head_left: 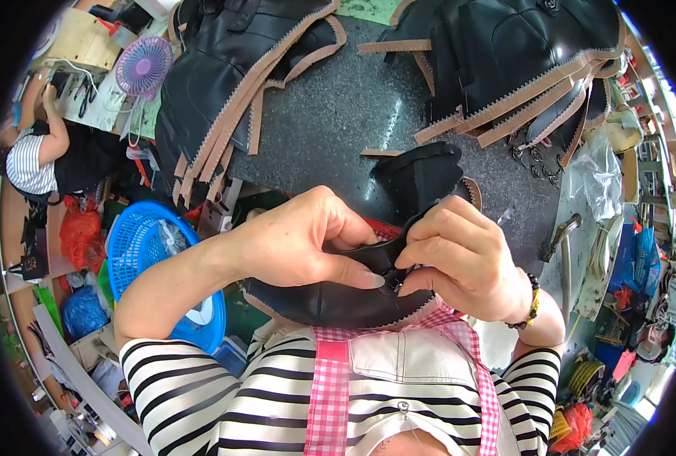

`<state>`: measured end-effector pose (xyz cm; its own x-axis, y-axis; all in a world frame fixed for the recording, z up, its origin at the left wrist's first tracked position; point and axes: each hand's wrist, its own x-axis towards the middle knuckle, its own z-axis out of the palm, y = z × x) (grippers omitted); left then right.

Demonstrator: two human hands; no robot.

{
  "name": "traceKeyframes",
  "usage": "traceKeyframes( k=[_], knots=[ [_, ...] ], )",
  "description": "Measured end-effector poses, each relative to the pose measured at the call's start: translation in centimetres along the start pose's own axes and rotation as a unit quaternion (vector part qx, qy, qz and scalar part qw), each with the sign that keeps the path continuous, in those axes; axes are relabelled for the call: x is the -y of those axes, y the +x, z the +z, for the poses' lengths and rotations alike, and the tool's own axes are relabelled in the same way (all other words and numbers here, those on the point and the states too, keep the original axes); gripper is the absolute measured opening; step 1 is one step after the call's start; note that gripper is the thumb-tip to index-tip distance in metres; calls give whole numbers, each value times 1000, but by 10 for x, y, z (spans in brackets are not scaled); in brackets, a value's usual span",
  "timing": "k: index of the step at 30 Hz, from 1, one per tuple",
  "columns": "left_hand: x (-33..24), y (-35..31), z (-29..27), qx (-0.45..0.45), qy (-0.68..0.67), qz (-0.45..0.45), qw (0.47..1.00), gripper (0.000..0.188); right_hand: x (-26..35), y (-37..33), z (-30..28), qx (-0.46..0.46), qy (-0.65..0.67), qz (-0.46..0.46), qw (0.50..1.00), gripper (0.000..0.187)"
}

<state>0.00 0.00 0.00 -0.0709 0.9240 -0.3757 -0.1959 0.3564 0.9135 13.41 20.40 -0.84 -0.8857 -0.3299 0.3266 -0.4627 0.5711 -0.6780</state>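
Observation:
A black leather shoe upper (323, 304) with a brown zigzag-cut edge lies close against my body, over the near side of the dark table. My left hand (296, 235) pinches its folded edge between thumb and fingers. From the other side, my right hand (460, 254) grips the same upper, thumb and fingers pressed together. A small dark detail sits between the fingertips of both hands; I cannot make out what it is. Beyond the right hand, a black flap (425, 178) stands up from the work, and fingers hide part of where it joins.
Stacks of similar black uppers lie at the back left (224, 83) and back right (520, 61) of the speckled table (330, 121). Small dark hardware pieces (536, 163) are scattered at right. A blue basket (136, 243) and purple fan (144, 64) stand left, where another person (38, 159) sits.

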Motion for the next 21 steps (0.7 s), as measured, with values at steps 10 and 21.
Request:
traceKeyframes(
  k=[10, 21],
  knots=[
    [14, 6, 9, 12, -45, 3, 999, 15, -7, -14, 10, -76, -50, -147, 985, 33],
    [23, 7, 16, -33, -41, -4, 999, 17, 3, -10, 10, -27, -107, -79, 991, 27]
  ],
)
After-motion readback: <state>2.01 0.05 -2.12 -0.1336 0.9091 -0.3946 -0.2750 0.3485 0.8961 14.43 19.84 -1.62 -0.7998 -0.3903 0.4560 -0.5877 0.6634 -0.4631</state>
